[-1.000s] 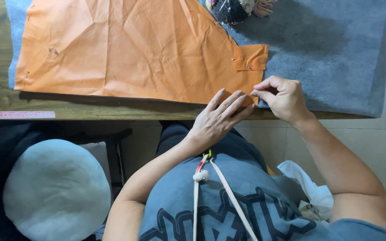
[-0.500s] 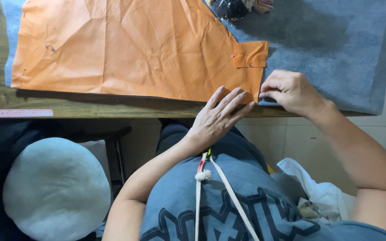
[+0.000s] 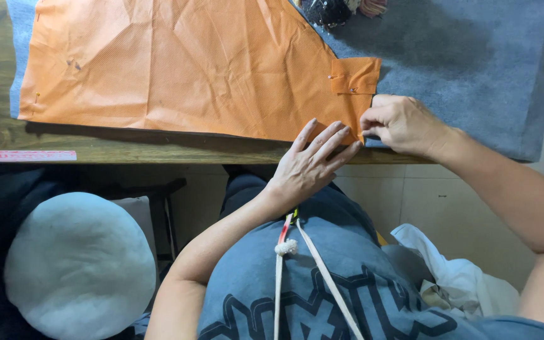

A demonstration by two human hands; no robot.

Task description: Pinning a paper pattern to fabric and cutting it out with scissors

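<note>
A large piece of orange fabric (image 3: 184, 69) lies flat over a grey felt mat (image 3: 467, 69) on a wooden table (image 3: 96, 146). My left hand (image 3: 313, 160) rests with fingers spread on the fabric's near right corner, at the table edge. My right hand (image 3: 401, 123) is closed, pinching that same corner edge just right of the left fingertips. A small folded orange tab (image 3: 355, 77) with pins in it sticks out above my right hand.
A dark bundle with coloured bits (image 3: 338, 9) sits at the top on the mat. A pink measuring strip (image 3: 23, 155) lies along the table's front edge. A round pale stool cushion (image 3: 77, 264) stands below left; white cloth (image 3: 461, 277) lies by my right side.
My right hand has shifted slightly right along the fabric's corner edge. The left hand stays pressed on the fabric.
</note>
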